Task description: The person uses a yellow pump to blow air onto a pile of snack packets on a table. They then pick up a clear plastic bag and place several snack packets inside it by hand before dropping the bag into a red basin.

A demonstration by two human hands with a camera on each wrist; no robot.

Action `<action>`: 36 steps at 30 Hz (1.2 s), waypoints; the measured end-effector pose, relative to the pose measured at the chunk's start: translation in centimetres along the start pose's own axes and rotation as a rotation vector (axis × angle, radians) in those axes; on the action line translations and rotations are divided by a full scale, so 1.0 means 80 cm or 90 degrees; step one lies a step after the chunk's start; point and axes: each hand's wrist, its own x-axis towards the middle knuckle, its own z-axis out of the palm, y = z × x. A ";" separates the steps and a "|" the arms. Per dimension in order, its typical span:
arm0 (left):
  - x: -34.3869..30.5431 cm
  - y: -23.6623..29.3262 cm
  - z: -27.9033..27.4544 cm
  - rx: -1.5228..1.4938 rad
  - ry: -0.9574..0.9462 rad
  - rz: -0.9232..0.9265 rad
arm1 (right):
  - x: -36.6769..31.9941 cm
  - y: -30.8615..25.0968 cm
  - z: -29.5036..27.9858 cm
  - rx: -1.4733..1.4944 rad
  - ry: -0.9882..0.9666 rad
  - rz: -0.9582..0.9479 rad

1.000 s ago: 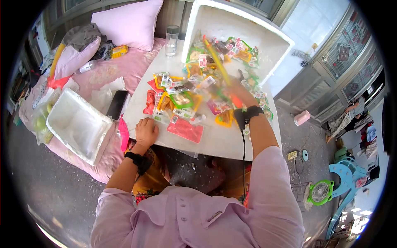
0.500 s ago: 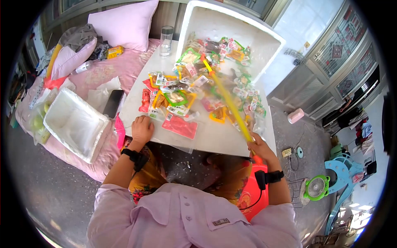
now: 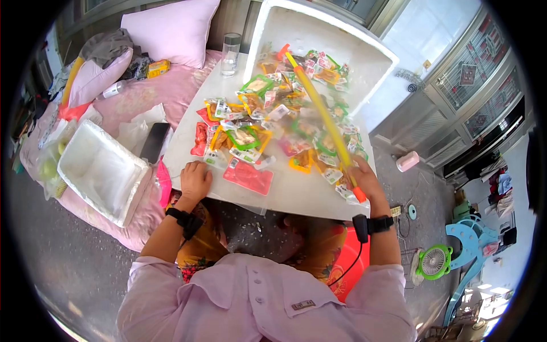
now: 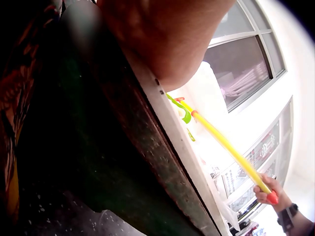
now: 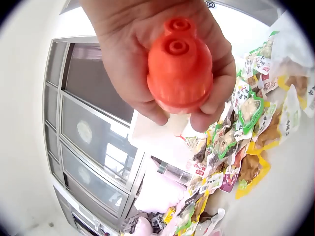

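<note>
The right hand (image 3: pixel 364 178) grips a long yellow stick (image 3: pixel 322 108) with orange ends near its lower end, at the table's right side. The stick slants up and left over a heap of small snack packets (image 3: pixel 245 137). In the right wrist view its orange end cap (image 5: pixel 180 73) sits in the palm, with fingers and thumb curled round. The left hand (image 3: pixel 196 180) rests on the table's front left edge, holding nothing, beside a flat red packet (image 3: pixel 248 176). More packets lie in a large white foam box (image 3: pixel 364 62) tipped on its side.
A glass bottle (image 3: pixel 231 55) stands at the table's back left. On the pink bed to the left are an empty foam box (image 3: pixel 102 171), a dark phone (image 3: pixel 154 142) and a pillow (image 3: pixel 171 31). A red stool (image 3: pixel 350 262) is by the right leg; a green fan (image 3: pixel 435 261) stands farther right.
From beyond the table's right front, the right hand came back toward the body, then slightly up onto the edge. The stick's far end shifted up. Some packets at the right moved; the left hand stayed.
</note>
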 end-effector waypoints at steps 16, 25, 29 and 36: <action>0.005 0.001 -0.004 0.004 -0.018 -0.010 | 0.258 -0.050 0.130 -0.282 -0.026 -0.158; 0.002 0.003 -0.003 0.002 -0.013 -0.007 | 0.103 0.002 0.055 -0.322 -0.035 -0.199; 0.002 0.002 -0.002 0.007 -0.020 -0.011 | 0.030 -0.006 0.030 -0.163 -0.044 -0.009; 0.001 0.002 -0.002 0.008 -0.012 -0.009 | 0.081 -0.030 0.046 -0.075 -0.008 0.007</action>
